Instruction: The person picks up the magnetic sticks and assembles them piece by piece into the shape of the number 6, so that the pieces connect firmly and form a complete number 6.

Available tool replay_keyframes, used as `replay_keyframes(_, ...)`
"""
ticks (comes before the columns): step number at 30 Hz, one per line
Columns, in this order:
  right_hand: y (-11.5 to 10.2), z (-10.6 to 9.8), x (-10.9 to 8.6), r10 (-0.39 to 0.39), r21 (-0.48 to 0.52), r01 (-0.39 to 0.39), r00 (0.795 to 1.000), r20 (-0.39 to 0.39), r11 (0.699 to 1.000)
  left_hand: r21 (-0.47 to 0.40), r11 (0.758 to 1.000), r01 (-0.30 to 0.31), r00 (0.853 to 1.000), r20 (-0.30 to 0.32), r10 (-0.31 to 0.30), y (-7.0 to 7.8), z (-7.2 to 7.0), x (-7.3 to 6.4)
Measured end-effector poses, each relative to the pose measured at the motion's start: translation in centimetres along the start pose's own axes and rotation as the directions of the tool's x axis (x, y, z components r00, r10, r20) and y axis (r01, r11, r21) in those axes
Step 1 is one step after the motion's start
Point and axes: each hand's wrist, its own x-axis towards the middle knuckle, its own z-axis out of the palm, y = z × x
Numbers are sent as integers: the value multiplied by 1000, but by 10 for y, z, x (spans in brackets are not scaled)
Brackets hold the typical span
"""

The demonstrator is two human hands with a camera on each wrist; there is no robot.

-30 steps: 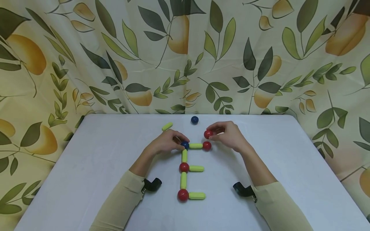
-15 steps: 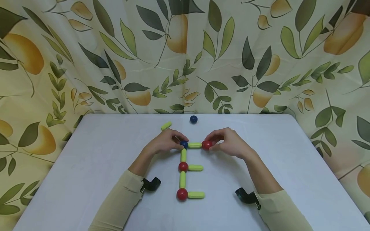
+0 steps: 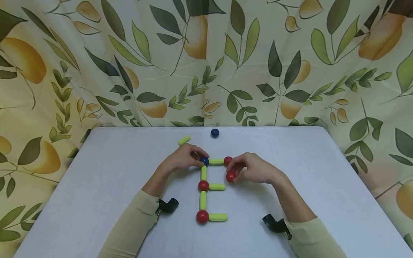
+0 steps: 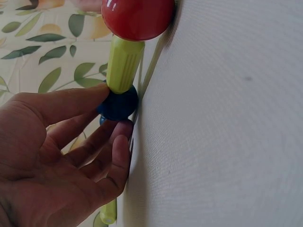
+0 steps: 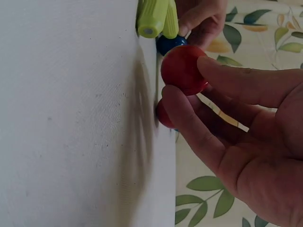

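Note:
In the head view, my left hand [image 3: 184, 157] pinches the blue ball [image 3: 204, 161] at the top corner of a ball-and-rod figure. A yellow-green rod [image 3: 216, 162] runs right from it to a red ball [image 3: 227, 160], partly covered by my right fingers. My right hand [image 3: 255, 170] holds another red ball [image 3: 230, 176] between thumb and fingertips; the right wrist view shows this held ball [image 5: 183, 70] off the table. Below the blue ball, rods link a middle red ball [image 3: 203, 186] and a bottom red ball [image 3: 202, 216]. Each has a rod pointing right, the middle rod [image 3: 217, 187] and bottom rod [image 3: 218, 217], with free right ends.
A loose blue ball [image 3: 214, 133] lies near the back edge of the white table [image 3: 106, 172]. Left of it lies a loose yellow-green rod [image 3: 184, 140], behind my left hand. A patterned curtain [image 3: 245, 71] hangs behind the table.
My right hand has carried its red ball toward me, from behind the top right red ball, over it, to a spot near the middle rod's end. My left hand keeps its hold.

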Motion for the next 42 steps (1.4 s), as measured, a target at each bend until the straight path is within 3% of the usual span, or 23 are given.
replay_keyframes(12, -1, 8, -1, 10, -14, -9, 996, 93, 1000, 7, 1000, 10, 1000, -1, -10, -2, 1, 1)
replay_keyframes(24, -2, 14, -2, 3, -51, 3, 992, 124, 999, 16, 999, -41, 999, 5, 41, -6, 1, 3)
replay_keyframes(42, 0, 12, -1, -4, -60, 17, 977, 212, 998, 8, 999, -42, 999, 3, 42, -5, 0, 3)
